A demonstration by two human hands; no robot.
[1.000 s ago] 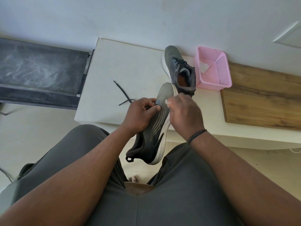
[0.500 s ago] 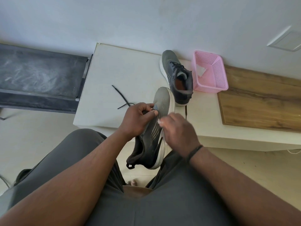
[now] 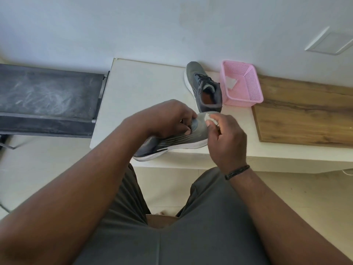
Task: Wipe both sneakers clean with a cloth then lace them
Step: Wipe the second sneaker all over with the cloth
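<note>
Since a second ago the held sneaker (image 3: pixel 177 139) has swung from toe-up to lying on its side, toe to the right, heel hanging off the near edge of the white table (image 3: pixel 137 87); the loose lace seen on the table then is now hidden behind the left forearm.

Left hand (image 3: pixel 168 117) grips the upper from above, fingers curled over the throat, thumb on the side panel. Right hand (image 3: pixel 225 138) pinches a small white cloth (image 3: pixel 209 118) between thumb and fingertips, pressed to the toe cap.

Second sneaker (image 3: pixel 205 87) stands upright at the far side, laced, just beside the pink basket (image 3: pixel 246 87), which holds a scrap of white material. Wooden board (image 3: pixel 305 111) to the right; dark bench (image 3: pixel 47 96) to the left.

Step in hand, by judgement: wiping the toe of the unlaced shoe. Doing it well:
- keep the left grip firm so the shoe does not roll under pressure
- short strokes from toe toward heel, folding the cloth to a fresh face
- turn the shoe to reach the white midsole and the hidden side
- bring the heel onto the table or lap; it overhangs and could slip.
</note>
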